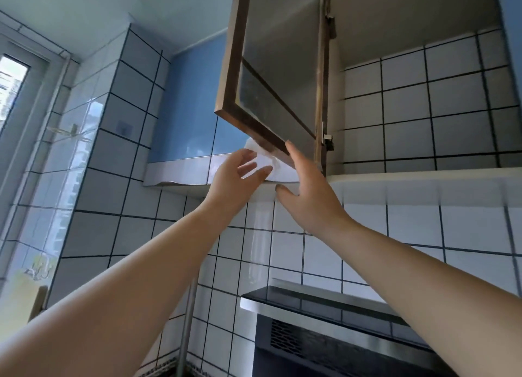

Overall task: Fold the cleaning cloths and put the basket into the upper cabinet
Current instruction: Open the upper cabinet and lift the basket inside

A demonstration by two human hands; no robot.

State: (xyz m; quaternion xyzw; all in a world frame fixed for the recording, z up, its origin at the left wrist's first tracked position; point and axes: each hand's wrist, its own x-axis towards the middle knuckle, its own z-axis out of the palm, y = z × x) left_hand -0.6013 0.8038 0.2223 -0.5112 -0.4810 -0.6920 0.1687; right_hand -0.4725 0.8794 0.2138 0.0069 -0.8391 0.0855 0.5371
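The upper cabinet [423,108] stands open, and its inside is tiled. Its wood-framed door [271,65] swings out toward me. Under the door's lower edge, at the cabinet's sill, sits a white thing [265,162]; it is partly hidden and I cannot tell whether it is the basket or a cloth. My left hand [240,173] reaches up with spread, relaxed fingers that touch its left side. My right hand [305,190] is raised just to its right, with straight fingers lying along the door's bottom edge and the thumb held out below.
A closed blue cabinet [192,108] hangs to the left of the open one. A steel and black range hood [324,300] juts out below on the right. A metal pipe [186,320] runs down the tiled wall, and a window [11,88] is at far left.
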